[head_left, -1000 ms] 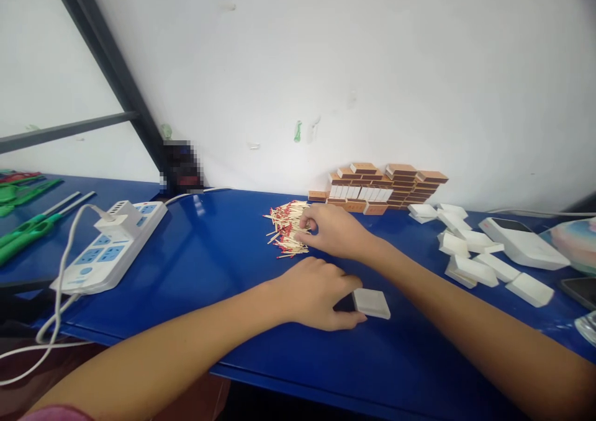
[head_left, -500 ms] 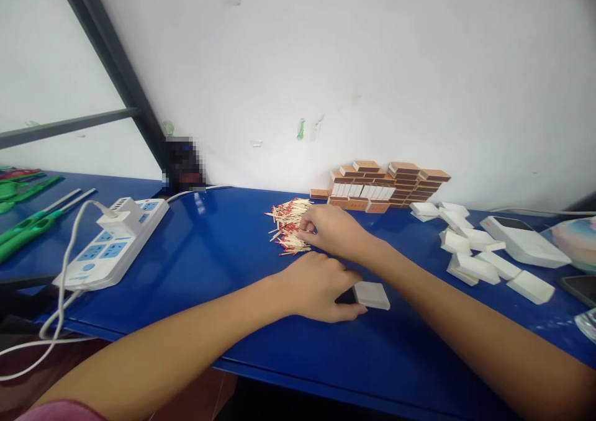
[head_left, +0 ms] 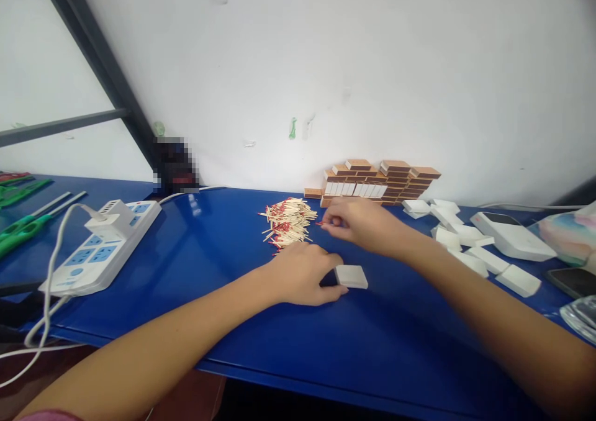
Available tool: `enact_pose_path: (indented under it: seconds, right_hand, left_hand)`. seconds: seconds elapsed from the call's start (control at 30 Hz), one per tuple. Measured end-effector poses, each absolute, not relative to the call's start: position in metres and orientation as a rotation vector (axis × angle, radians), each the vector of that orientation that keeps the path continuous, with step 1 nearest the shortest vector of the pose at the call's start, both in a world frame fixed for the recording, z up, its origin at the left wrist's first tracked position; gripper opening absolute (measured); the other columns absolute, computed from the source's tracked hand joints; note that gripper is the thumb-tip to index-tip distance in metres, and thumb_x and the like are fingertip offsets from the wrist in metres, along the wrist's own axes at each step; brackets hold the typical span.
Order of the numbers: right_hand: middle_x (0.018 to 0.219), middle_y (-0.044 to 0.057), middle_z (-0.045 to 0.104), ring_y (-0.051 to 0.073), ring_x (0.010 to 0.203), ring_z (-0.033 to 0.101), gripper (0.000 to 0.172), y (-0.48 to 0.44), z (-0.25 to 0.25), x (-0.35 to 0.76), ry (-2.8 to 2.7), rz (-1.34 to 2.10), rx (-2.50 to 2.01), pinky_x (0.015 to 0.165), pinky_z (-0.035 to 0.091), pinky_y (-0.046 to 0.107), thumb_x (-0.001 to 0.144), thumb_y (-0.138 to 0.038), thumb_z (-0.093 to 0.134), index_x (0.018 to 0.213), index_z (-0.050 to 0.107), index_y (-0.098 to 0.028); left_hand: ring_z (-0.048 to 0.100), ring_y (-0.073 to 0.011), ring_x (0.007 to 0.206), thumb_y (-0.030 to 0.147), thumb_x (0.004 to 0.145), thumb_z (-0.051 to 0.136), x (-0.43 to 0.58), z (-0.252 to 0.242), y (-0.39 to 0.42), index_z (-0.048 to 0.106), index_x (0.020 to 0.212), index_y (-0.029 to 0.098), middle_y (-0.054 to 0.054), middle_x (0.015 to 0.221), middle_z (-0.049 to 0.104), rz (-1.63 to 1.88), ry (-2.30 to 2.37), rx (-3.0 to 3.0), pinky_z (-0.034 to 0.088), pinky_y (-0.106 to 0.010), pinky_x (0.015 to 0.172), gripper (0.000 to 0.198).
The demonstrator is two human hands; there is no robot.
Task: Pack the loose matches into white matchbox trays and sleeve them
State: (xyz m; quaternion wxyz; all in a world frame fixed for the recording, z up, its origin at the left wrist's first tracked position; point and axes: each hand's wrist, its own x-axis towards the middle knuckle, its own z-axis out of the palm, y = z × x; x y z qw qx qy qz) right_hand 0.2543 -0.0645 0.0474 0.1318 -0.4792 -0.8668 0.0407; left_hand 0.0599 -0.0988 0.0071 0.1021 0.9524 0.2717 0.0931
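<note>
My left hand (head_left: 305, 275) grips the left end of a small white matchbox tray (head_left: 352, 277) that lies on the blue table, thumb on the near side and fingers on the far side. My right hand (head_left: 356, 222) is closed in a pinch just right of the match pile, behind the tray. Red match heads (head_left: 320, 223) poke out from its fingertips; how many matches it holds I cannot tell. A loose heap of red-tipped matches (head_left: 291, 219) lies beyond my left hand, its near edge partly hidden by that hand.
Brown matchboxes (head_left: 395, 182) are stacked against the wall. Several white trays (head_left: 470, 235) lie scattered at right, near a white device (head_left: 514, 236) and a dark phone (head_left: 575, 282). On the left are a power strip (head_left: 100, 253) with white cables and green-handled tools (head_left: 28, 228).
My right hand has moved from the match pile to the right, with matches now in its pinch. My left hand stays at the tray. The whole view has shifted slightly.
</note>
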Motion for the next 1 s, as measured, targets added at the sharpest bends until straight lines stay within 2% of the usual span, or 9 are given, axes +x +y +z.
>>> enact_pose_path:
  seconds: [0.13, 0.23, 0.5, 0.67, 0.83, 1.0]
  right_hand:
    - [0.075, 0.003, 0.067, 0.017, 0.067, 0.058, 0.021, -0.09, 0.052, 0.293, -2.446, 0.342, -1.351, 0.061, 0.039, 0.03, 0.094, -0.039, 0.064, 0.085, 0.074, -0.022]
    - [0.079, 0.003, 0.067, 0.016, 0.068, 0.059, 0.022, -0.109, 0.042, 0.3, -2.477, 0.488, -1.344, 0.061, 0.041, 0.029, 0.097, -0.038, 0.061, 0.088, 0.074, -0.023]
    - [0.09, 0.004, 0.065, 0.016, 0.073, 0.059, 0.021, -0.123, 0.021, 0.284, -2.577, 0.408, -1.365, 0.065, 0.039, 0.03, 0.101, -0.032, 0.059, 0.09, 0.073, -0.022]
    - [0.086, 0.003, 0.064, 0.015, 0.072, 0.058, 0.019, -0.126, 0.02, 0.281, -2.492, 0.359, -1.33, 0.063, 0.039, 0.03, 0.101, -0.031, 0.06, 0.088, 0.071, -0.022]
    - [0.087, 0.004, 0.062, 0.015, 0.07, 0.058, 0.028, -0.129, 0.017, 0.274, -2.557, 0.362, -1.346, 0.062, 0.039, 0.03, 0.103, -0.031, 0.056, 0.079, 0.068, -0.021]
    - [0.089, 0.003, 0.064, 0.016, 0.075, 0.059, 0.02, -0.127, 0.019, 0.283, -2.477, 0.425, -1.374, 0.065, 0.04, 0.03, 0.102, -0.037, 0.058, 0.097, 0.073, -0.024]
  left_hand:
    - [0.068, -0.0209, 0.066, 0.049, 0.087, 0.069, 0.058, 0.01, -0.094, 0.075, 0.111, 0.022, -0.003, 0.072, 0.071, 0.313, 0.95, 2.679, 0.043, -0.029, 0.058, 0.036]
    - [0.065, -0.0184, 0.063, 0.049, 0.085, 0.072, 0.058, 0.008, -0.092, 0.075, 0.109, 0.024, -0.001, 0.07, 0.068, 0.353, 0.989, 2.622, 0.038, -0.027, 0.055, 0.036]
    - [0.061, -0.0173, 0.061, 0.05, 0.086, 0.07, 0.059, 0.009, -0.089, 0.074, 0.101, 0.022, -0.001, 0.067, 0.064, 0.354, 1.0, 2.635, 0.036, -0.027, 0.055, 0.032]
    - [0.061, -0.016, 0.059, 0.048, 0.088, 0.07, 0.061, 0.008, -0.091, 0.073, 0.094, 0.021, 0.0, 0.065, 0.063, 0.371, 0.984, 2.659, 0.034, -0.027, 0.053, 0.028]
    - [0.063, -0.0184, 0.062, 0.053, 0.088, 0.071, 0.061, 0.007, -0.091, 0.072, 0.093, 0.019, -0.001, 0.067, 0.064, 0.356, 0.964, 2.716, 0.038, -0.028, 0.056, 0.034]
    - [0.062, -0.0192, 0.063, 0.06, 0.085, 0.072, 0.055, 0.016, -0.087, 0.075, 0.102, 0.021, -0.002, 0.069, 0.066, 0.265, 0.973, 2.747, 0.037, -0.028, 0.057, 0.043]
